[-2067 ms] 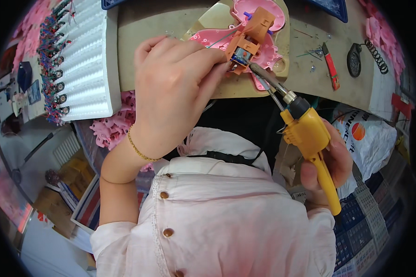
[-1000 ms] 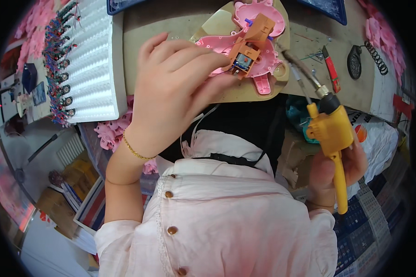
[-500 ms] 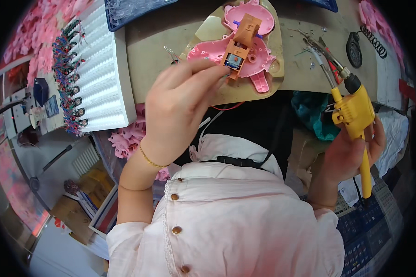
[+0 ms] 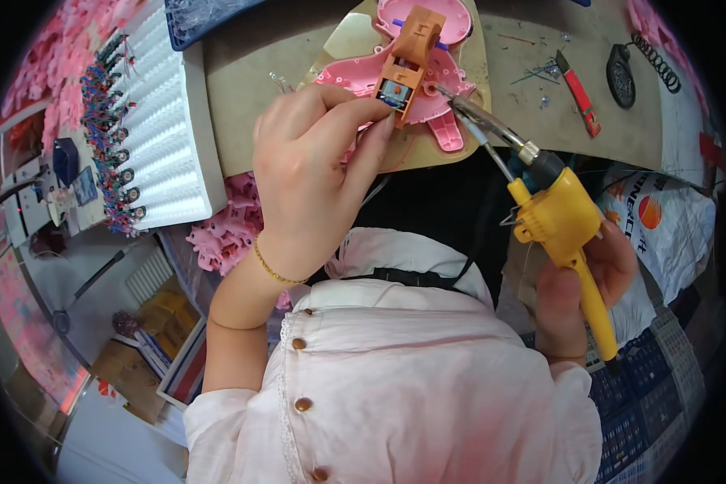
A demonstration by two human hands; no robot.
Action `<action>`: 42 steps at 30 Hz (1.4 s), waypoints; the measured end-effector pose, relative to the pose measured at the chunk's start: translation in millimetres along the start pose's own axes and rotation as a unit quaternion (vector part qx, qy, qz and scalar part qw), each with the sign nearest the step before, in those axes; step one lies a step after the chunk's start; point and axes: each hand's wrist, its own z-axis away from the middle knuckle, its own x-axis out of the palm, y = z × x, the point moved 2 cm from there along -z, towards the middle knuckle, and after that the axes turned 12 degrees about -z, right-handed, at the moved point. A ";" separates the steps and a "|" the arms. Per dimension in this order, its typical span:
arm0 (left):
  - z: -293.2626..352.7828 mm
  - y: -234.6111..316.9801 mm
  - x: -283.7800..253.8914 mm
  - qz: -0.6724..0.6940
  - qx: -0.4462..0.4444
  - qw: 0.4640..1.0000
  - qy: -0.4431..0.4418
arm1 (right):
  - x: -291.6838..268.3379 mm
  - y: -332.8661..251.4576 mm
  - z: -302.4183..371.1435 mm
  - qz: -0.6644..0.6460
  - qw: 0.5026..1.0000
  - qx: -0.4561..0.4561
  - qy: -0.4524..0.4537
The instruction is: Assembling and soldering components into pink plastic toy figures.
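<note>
A yellow soldering gun (image 4: 563, 216) is gripped by my right hand (image 4: 593, 274), its handle slanting down past the fingers. The gun's metal tip and thin feed tube reach toward the right side of an orange plastic housing (image 4: 419, 39), apart from the motor (image 4: 395, 93) set in it. This housing lies across a pink plastic shell (image 4: 445, 129) on a cream-coloured holder (image 4: 476, 56). My left hand (image 4: 323, 153) is closed in a pinch at the housing's near end. What sits between its fingertips is hidden.
At the left stands a white ribbed tray (image 4: 173, 137) with a row of wired small parts (image 4: 113, 153) along its edge. A red utility knife (image 4: 577, 95), wire scraps and a black soldering-iron stand (image 4: 621, 77) lie at the right. Blue trays (image 4: 206, 18) border the far side.
My right hand has brought the soldering gun left, its tip now beside the orange housing. The utility knife has come into fuller view. My left hand stays pinched at the housing's near end.
</note>
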 end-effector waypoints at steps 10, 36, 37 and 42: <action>-0.8 0.2 0.4 -0.007 0.003 1.000 -0.017 | 11.0 2.2 -11.0 0.060 0.988 -0.002 -0.145; -4.0 -1.6 -1.2 -0.004 0.000 1.000 -0.029 | 4.3 3.4 -11.6 0.081 0.980 0.024 -0.183; -4.7 -0.7 -1.8 -0.008 0.002 0.999 -0.037 | 3.7 4.6 -7.6 0.082 0.980 0.022 -0.182; 11.9 20.7 -23.2 -0.136 0.146 0.977 0.078 | -8.7 0.5 -3.1 0.180 0.979 -0.056 0.072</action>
